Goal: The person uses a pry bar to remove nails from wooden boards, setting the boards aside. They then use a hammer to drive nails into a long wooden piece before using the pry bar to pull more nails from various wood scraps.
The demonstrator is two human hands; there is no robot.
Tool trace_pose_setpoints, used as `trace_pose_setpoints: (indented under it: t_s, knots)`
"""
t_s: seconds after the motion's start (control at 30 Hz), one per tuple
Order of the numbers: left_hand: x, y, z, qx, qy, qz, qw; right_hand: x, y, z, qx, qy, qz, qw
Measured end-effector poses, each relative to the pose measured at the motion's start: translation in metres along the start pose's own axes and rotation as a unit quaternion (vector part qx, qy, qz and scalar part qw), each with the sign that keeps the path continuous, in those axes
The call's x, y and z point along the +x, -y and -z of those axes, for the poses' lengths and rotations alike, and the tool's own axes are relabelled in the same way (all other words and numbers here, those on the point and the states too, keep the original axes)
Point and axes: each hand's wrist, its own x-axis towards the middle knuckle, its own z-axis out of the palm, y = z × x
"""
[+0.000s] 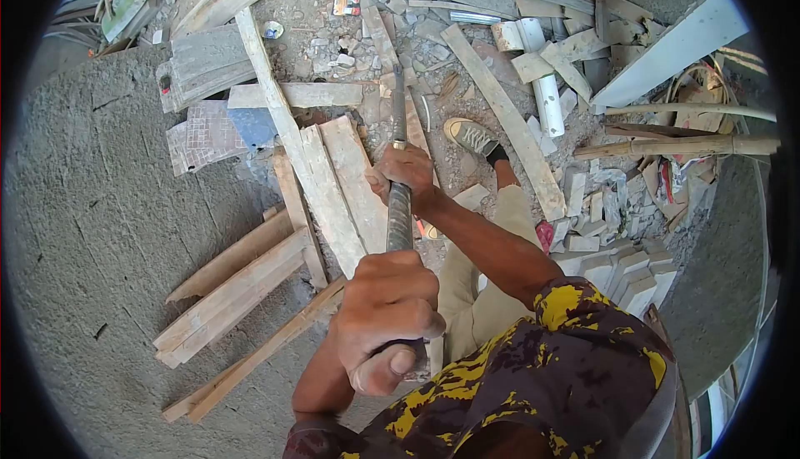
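A long metal pry bar (400, 221) runs up the middle of the view, away from my body. My left hand (390, 313) is wrapped around its near end, close to my chest. Farther along, my right hand (407, 174) grips the shaft just below a brass-coloured collar. Past that collar the bar narrows, and its far tip overlaps a narrow wooden plank (379, 34) lying in the rubble. Left of the bar lie wide pale boards (337, 180), with a long light board (271, 96) crossing beside them.
My shoe (471, 136) stands among rubble right of the bar. Loose planks (237, 284) lie on the rough concrete floor (125, 209) at left. A long board (508, 121), a white pipe (547, 105), a white panel (675, 50) and stacked blocks (625, 271) lie at right.
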Motion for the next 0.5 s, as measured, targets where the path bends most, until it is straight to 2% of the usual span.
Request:
trace_pose_setpoints:
  t_s: [0.03, 0.07, 0.1, 0.13, 0.17, 0.2, 0.23, 0.27, 0.3, 0.33, 0.37, 0.43, 0.47, 0.5]
  knots:
    - [-0.006, -0.002, -0.004, 0.005, 0.025, 0.011, 1.000, -0.001, 0.006, 0.003, 0.013, 0.011, 0.011, 1.000]
    - [-0.010, -0.001, 0.003, -0.034, 0.054, -0.015, 0.998, -0.003, 0.007, 0.003, 0.013, 0.013, 0.009, 1.000]
    - [-0.012, 0.000, -0.002, -0.033, 0.053, -0.018, 0.998, -0.003, 0.003, 0.000, 0.023, 0.015, -0.008, 1.000]
    - [-0.012, -0.002, -0.009, -0.090, -0.151, 0.058, 0.983, -0.004, 0.000, -0.002, 0.033, 0.015, -0.025, 0.999]
    - [-0.012, -0.004, -0.012, -0.141, -0.347, 0.132, 0.918, -0.003, -0.001, -0.005, 0.033, 0.013, -0.023, 0.999]
    - [-0.022, -0.008, 0.007, -0.074, -0.329, 0.309, 0.890, -0.003, -0.001, -0.008, 0.028, 0.003, -0.019, 0.999]
    - [-0.024, -0.012, 0.014, -0.073, -0.331, 0.311, 0.888, -0.006, 0.000, -0.010, 0.024, -0.003, -0.016, 1.000]
    - [-0.021, -0.016, 0.017, -0.238, -0.291, 0.436, 0.818, -0.005, 0.004, -0.008, 0.019, 0.020, -0.005, 1.000]
    - [-0.011, -0.024, 0.018, -0.391, -0.234, 0.540, 0.708, -0.007, 0.005, -0.009, 0.021, 0.024, -0.008, 0.999]
    - [0.002, -0.037, 0.014, -0.400, -0.197, 0.588, 0.675, -0.010, 0.006, -0.011, 0.022, 0.037, -0.004, 0.999]
    - [-0.005, -0.034, 0.015, -0.400, -0.199, 0.589, 0.673, -0.012, 0.007, -0.013, 0.024, 0.051, 0.001, 0.998]
    - [-0.025, -0.025, 0.016, -0.547, -0.223, 0.550, 0.590, -0.017, 0.009, -0.014, 0.020, 0.041, -0.006, 0.999]
    - [-0.023, -0.025, 0.006, -0.447, -0.227, 0.615, 0.609, -0.029, 0.012, -0.010, 0.026, 0.058, -0.003, 0.998]
    - [-0.032, -0.023, -0.003, -0.450, -0.227, 0.615, 0.606, -0.041, 0.016, -0.006, 0.030, 0.076, 0.000, 0.997]
